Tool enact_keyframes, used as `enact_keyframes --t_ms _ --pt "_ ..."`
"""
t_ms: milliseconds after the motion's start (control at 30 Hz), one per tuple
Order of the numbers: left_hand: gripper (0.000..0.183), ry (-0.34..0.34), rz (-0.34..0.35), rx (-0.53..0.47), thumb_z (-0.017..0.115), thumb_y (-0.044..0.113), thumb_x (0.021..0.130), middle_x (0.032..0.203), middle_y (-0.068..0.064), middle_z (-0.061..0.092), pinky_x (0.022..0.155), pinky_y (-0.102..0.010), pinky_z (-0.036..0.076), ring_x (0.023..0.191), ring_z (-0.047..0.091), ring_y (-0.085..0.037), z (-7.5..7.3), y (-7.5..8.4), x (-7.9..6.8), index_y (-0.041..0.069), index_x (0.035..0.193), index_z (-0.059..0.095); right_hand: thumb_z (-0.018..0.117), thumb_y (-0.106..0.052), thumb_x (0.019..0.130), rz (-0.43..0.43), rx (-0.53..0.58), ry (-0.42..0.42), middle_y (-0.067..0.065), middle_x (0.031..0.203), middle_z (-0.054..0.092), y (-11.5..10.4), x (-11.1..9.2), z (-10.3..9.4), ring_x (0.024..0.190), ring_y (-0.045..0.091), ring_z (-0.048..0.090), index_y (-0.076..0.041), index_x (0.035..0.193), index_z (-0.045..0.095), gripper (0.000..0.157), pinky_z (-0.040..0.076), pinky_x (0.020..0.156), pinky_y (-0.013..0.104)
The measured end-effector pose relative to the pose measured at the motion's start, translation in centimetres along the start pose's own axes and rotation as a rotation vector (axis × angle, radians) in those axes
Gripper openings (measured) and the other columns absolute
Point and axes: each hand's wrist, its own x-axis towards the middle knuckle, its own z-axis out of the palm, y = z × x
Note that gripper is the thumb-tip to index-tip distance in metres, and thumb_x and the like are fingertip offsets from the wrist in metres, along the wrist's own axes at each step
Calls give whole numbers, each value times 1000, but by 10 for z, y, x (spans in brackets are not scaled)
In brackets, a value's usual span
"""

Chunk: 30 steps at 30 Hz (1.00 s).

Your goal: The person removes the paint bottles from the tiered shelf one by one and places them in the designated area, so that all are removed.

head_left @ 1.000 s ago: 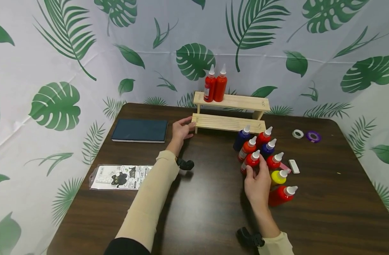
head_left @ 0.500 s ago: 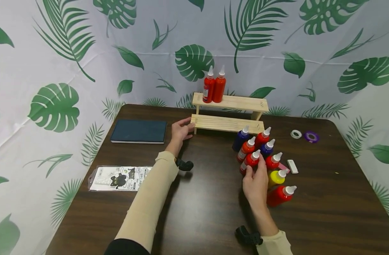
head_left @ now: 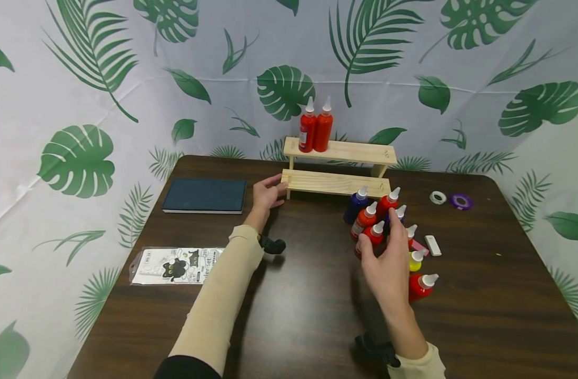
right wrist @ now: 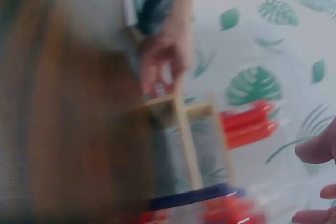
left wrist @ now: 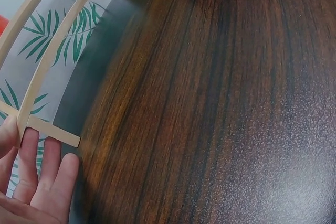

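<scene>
My left hand [head_left: 266, 195] grips the left end of a two-tier wooden rack [head_left: 336, 183]; in the left wrist view its thumb and fingers [left wrist: 51, 163] lie on either side of the lower shelf's end. Two red squeeze bottles [head_left: 323, 131] with white nozzles stand on the upper tier. Over a cluster of similar bottles, my right hand [head_left: 388, 268] has thumb and fingers spread. Its thumb is close to a red bottle [head_left: 376, 236], its index finger overlaps a blue one. Another blue bottle [head_left: 355, 209] and a yellow bottle [head_left: 415, 261] stand nearby. The right wrist view is blurred.
A dark blue notebook [head_left: 205, 196] and a cat-printed ruler set packet [head_left: 175, 266] lie on the left. White tape [head_left: 438, 197], a purple tape roll [head_left: 461, 201] and a white eraser-like block [head_left: 432, 245] lie right. A leaf-patterned cloth hangs behind the table.
My right hand has let go of the front red bottle, spread its fingers and shifted slightly right over the cluster. The left hand keeps its grip on the rack.
</scene>
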Motion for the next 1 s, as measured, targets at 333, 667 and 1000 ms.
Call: enact_keyframes --t_ms 333,667,1000 --pt "37 0 2 -5 71 19 87 107 -9 68 74 -36 58 93 69 -21 -2 1 0 16 123 66 65 -26 91 -123 137 -35 2 150 37 -70 59 15 137 22 37 -20 148 34 65 33 110 46" --pt "40 -8 14 3 70 19 88 109 -11 68 73 -37 58 94 70 -22 -1 0 0 13 127 63 52 -25 97 8 141 -199 11 151 35 -87 163 72 137 26 36 -13 152 24 63 34 110 44" --pt "33 15 2 1 72 18 87 104 -9 70 72 -36 58 90 70 -19 1 -1 0 19 120 68 47 -20 100 27 171 -290 11 154 30 -71 218 103 139 28 33 -15 154 14 64 31 112 35"
